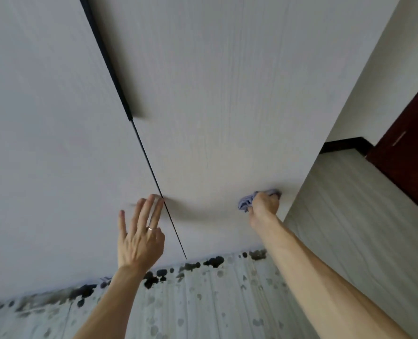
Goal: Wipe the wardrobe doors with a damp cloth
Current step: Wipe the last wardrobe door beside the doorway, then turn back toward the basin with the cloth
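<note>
**Wardrobe doors:** two, pale wood-grain. Left door [44, 118] and right door [215, 106] are parted by a thin dark gap [149, 165], with a dark strip handle [110, 67] higher up.

**Cloth [245, 200]:** blue-grey, bunched. It is pressed to the right door low down, near that door's outer right edge. The wad lies crosswise and shows on both sides of the fist.

**Right hand [264, 206]:** fingers curled round the cloth, holding it against the panel.

**Left hand [141, 236]:** holds nothing. Its fingers [148, 211] are straight and spread wide, with the tips on the left door just beside the gap. It wears a ring [150, 228].

**Bearing for the next stroke:** the rest of the right door lies left of the cloth, towards the gap, and upward. Only the right hand is on the cloth; the left is well apart from it.

**Floor [203, 302]:** pale boards, with dark blotches along the doors' bottom edge.
</note>
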`<action>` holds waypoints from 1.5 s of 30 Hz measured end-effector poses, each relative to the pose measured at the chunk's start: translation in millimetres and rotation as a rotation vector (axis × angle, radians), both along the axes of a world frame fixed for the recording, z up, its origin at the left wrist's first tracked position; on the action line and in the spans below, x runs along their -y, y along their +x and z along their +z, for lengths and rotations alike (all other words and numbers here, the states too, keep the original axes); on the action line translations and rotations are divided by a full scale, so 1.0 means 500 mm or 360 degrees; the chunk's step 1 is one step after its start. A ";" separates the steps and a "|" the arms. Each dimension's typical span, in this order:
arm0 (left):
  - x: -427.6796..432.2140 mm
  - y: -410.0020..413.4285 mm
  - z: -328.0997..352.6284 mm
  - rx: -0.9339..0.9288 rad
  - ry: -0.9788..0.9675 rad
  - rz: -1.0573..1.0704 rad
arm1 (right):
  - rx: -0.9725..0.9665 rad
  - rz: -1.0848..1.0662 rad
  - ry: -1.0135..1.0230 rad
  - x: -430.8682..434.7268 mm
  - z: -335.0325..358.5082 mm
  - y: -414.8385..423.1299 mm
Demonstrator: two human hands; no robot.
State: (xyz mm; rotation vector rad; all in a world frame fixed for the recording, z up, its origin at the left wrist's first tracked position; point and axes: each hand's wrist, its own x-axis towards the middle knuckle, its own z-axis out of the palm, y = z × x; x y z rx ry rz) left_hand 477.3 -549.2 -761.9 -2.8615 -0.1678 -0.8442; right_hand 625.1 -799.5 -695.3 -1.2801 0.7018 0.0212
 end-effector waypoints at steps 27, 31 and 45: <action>-0.099 -0.107 1.301 -0.0089 -0.0537 0.0027 | 0.1385 0.1424 -0.0698 -0.150 1.183 -0.299; -0.150 -0.204 1.272 -0.0252 -0.0772 0.0250 | 0.1486 0.1844 -0.0935 -0.245 1.161 -0.332; -0.429 -0.874 1.141 -0.0468 -0.1111 0.1555 | 0.1884 0.3130 -0.1030 -0.813 1.016 -0.698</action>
